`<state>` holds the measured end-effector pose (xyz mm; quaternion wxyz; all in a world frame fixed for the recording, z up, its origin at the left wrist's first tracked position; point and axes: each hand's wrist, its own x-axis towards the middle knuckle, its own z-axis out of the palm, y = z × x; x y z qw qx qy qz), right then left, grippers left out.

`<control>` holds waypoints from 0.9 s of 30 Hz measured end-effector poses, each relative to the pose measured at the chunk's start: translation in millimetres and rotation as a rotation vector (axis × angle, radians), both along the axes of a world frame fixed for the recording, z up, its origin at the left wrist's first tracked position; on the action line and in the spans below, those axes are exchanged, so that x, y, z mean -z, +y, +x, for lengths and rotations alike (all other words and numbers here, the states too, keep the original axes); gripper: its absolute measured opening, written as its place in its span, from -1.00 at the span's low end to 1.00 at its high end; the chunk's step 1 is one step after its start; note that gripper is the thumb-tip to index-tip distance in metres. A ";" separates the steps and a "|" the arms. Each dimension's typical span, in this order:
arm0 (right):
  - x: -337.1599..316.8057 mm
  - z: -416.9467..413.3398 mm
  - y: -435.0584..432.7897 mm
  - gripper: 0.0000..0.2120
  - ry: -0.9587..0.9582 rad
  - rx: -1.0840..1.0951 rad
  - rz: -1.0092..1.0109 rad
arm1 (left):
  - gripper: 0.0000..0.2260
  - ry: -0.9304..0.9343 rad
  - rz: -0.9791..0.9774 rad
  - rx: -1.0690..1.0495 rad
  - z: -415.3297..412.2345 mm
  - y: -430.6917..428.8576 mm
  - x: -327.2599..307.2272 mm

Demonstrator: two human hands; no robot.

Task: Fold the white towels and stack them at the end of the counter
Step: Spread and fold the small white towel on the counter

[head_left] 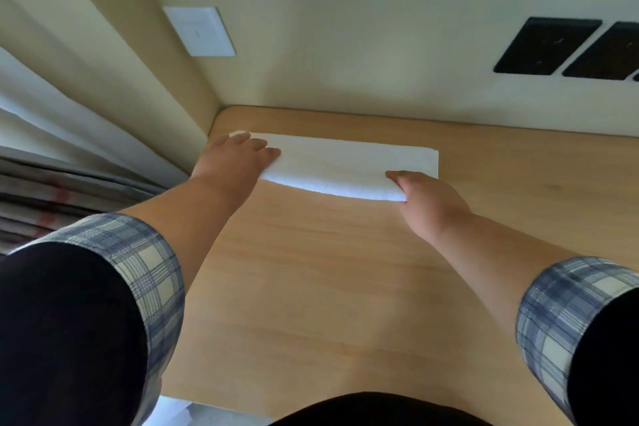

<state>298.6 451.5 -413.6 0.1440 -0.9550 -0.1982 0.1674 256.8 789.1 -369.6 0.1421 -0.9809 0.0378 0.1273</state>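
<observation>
A white towel (345,164), folded into a long narrow strip, lies flat on the wooden counter (328,287) near its far left corner by the wall. My left hand (238,157) rests flat on the towel's left end with straight fingers. My right hand (427,201) grips the towel's near right corner, thumb on top and fingers curled under the folded edge.
The cream wall (345,45) runs along the counter's far edge, with a white switch plate (200,31) and two black socket plates (549,45). Curtains (52,149) hang at the left past the counter's end. Something white (173,411) shows below the counter's near edge.
</observation>
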 end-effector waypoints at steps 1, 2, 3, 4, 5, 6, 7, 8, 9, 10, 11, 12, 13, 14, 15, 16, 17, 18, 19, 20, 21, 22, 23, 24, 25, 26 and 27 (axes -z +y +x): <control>3.2 2.5 8.4 -0.45 -0.006 -0.015 -0.003 | -0.34 0.001 0.011 0.003 3.4 9.8 3.7; 7.2 5.1 15.9 -0.45 -0.016 -0.035 -0.006 | -0.33 0.002 0.023 0.002 7.1 18.4 7.4; 10.9 7.3 22.4 -0.45 -0.029 -0.056 -0.013 | -0.32 0.002 0.040 0.001 10.0 25.6 11.0; 14.7 9.6 28.6 -0.45 -0.035 -0.073 -0.023 | -0.30 -0.001 0.057 -0.002 12.1 32.3 14.8; 18.3 12.4 34.7 -0.44 -0.034 -0.084 -0.036 | -0.27 -0.008 0.071 -0.006 13.2 38.5 19.1; 21.5 15.2 40.7 -0.44 -0.029 -0.089 -0.052 | -0.26 -0.011 0.077 -0.014 13.1 44.2 23.3; 24.4 17.7 46.4 -0.43 -0.022 -0.093 -0.071 | -0.24 -0.007 0.079 -0.023 12.0 48.9 28.1; 27.0 19.7 51.5 -0.43 -0.020 -0.100 -0.088 | -0.22 0.007 0.081 -0.035 10.0 52.7 33.7; 29.7 20.4 55.8 -0.42 -0.025 -0.114 -0.105 | -0.20 0.029 0.081 -0.053 7.3 55.4 39.8; 32.4 20.1 59.4 -0.41 -0.034 -0.134 -0.123 | -0.19 0.056 0.076 -0.076 4.6 57.4 46.0; 34.6 18.6 62.1 -0.39 -0.041 -0.154 -0.145 | -0.18 0.085 0.062 -0.105 1.5 59.0 52.0; 37.3 16.8 63.8 -0.36 -0.044 -0.170 -0.166 | -0.17 0.110 0.035 -0.137 -2.2 60.5 57.9; 40.1 15.4 64.1 -0.34 -0.047 -0.178 -0.187 | -0.17 0.125 -0.006 -0.170 -5.5 61.7 63.4; 43.2 14.4 63.4 -0.31 -0.052 -0.182 -0.207 | -0.17 0.129 -0.054 -0.195 -8.1 62.8 67.7; 45.7 13.9 61.7 -0.29 -0.055 -0.186 -0.225 | -0.18 0.127 -0.099 -0.208 -8.9 63.7 70.7; 47.7 14.0 59.4 -0.26 -0.054 -0.189 -0.242 | -0.18 0.124 -0.136 -0.207 -7.8 65.1 72.0; 49.1 14.5 57.2 -0.24 -0.048 -0.195 -0.260 | -0.19 0.124 -0.163 -0.197 -5.6 66.6 72.4; 49.9 15.7 55.1 -0.23 -0.038 -0.199 -0.274 | -0.20 0.130 -0.182 -0.181 -2.2 67.8 72.2; 50.0 17.1 53.5 -0.22 -0.027 -0.202 -0.285 | -0.20 0.142 -0.198 -0.170 1.4 68.5 71.5; 49.6 18.3 52.3 -0.21 -0.017 -0.202 -0.292 | -0.18 0.158 -0.210 -0.168 4.0 68.1 70.5; 49.3 19.7 51.4 -0.20 -0.010 -0.202 -0.297 | -0.16 0.174 -0.218 -0.176 6.1 66.8 69.9; 48.6 21.0 50.9 -0.19 -0.005 -0.202 -0.301 | -0.14 0.189 -0.222 -0.189 7.2 64.7 69.7; 47.7 22.1 50.2 -0.19 0.001 -0.203 -0.304 | -0.13 0.203 -0.223 -0.200 7.2 62.4 69.8; 47.1 23.0 49.3 -0.18 0.006 -0.203 -0.307 | -0.14 0.214 -0.224 -0.207 6.5 59.9 70.3; 46.8 24.0 47.5 -0.18 0.009 -0.201 -0.307 | -0.15 0.220 -0.226 -0.212 5.9 57.2 70.9; 46.7 24.7 45.3 -0.17 0.013 -0.198 -0.302 | -0.16 0.225 -0.231 -0.216 5.4 54.5 71.0; 46.7 25.0 42.2 -0.17 0.019 -0.195 -0.298 | -0.17 0.232 -0.238 -0.217 4.7 51.5 70.8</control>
